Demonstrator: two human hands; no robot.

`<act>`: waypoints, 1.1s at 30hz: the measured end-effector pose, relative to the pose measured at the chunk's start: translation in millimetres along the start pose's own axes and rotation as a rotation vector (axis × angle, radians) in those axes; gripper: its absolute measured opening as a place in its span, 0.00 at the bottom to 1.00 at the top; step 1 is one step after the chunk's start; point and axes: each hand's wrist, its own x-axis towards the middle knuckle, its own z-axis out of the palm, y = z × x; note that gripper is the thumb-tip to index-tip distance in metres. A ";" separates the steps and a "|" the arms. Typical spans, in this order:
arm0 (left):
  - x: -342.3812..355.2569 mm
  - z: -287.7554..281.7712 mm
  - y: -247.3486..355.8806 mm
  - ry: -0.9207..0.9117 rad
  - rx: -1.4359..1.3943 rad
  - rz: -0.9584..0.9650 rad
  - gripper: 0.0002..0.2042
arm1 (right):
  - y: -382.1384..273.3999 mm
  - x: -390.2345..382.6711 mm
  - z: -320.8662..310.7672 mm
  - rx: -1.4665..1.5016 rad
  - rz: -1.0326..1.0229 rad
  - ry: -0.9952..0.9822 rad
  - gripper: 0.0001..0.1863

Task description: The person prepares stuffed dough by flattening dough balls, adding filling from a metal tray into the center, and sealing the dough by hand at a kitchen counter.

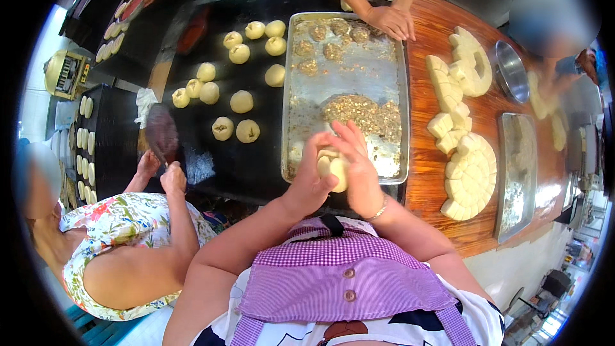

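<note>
A pale dough ball (334,172) with a pleated top is cupped between my left hand (307,176) and my right hand (362,178). The thumbs and fingers of both hands curve around its edges. My hands are above the near edge of a large metal tray (286,96). On the tray, just beyond my fingers, lies a heap of brown, crumbly filling (365,115). Several small lumps of the same filling (332,51) are at the tray's far end. To the left, several dough balls (241,102) rest on the black tabletop (192,125), some with gathered tops.
On the wooden table at right are cut dough pieces (471,176), a metal bowl (510,72) and a narrow tray (516,173). A person's hands (392,22) lean by the tray's far corner. At left, another person holds a blurred dark paddle-shaped tool (161,131).
</note>
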 end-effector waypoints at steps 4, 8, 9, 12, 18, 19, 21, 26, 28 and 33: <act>2.5 7.2 14.1 -0.199 0.063 -0.041 0.24 | -5.5 -1.7 -14.9 0.475 0.326 0.183 0.36; 13.5 14.2 12.4 -0.219 0.548 0.263 0.15 | -13.8 -16.0 -5.2 1.301 0.702 0.101 0.28; 17.1 12.7 8.9 -0.223 0.699 0.374 0.14 | -11.7 -17.3 -6.4 1.252 0.688 0.085 0.26; 10.0 23.2 2.3 -0.194 0.687 0.280 0.13 | -9.6 -18.6 -5.9 1.021 0.610 0.102 0.22; 24.7 20.2 4.6 -0.181 0.639 0.376 0.23 | 9.9 -26.2 -8.1 0.939 0.642 0.208 0.32; 24.5 22.5 6.9 -0.179 0.618 0.387 0.23 | 7.1 -24.6 -9.7 0.921 0.622 0.194 0.33; 24.9 28.0 11.8 -0.181 0.573 0.410 0.23 | -2.6 -20.9 -12.3 0.885 0.582 0.166 0.37; 19.8 20.8 3.2 -0.253 0.506 0.430 0.12 | -24.6 -23.2 -14.1 0.962 0.676 0.207 0.39; 17.8 18.9 7.0 -0.326 0.510 0.473 0.12 | -29.4 -20.2 -23.0 1.163 0.784 0.185 0.38; 16.3 17.8 18.6 -0.316 0.710 0.419 0.22 | -8.5 -22.3 -18.0 1.533 0.976 0.111 0.34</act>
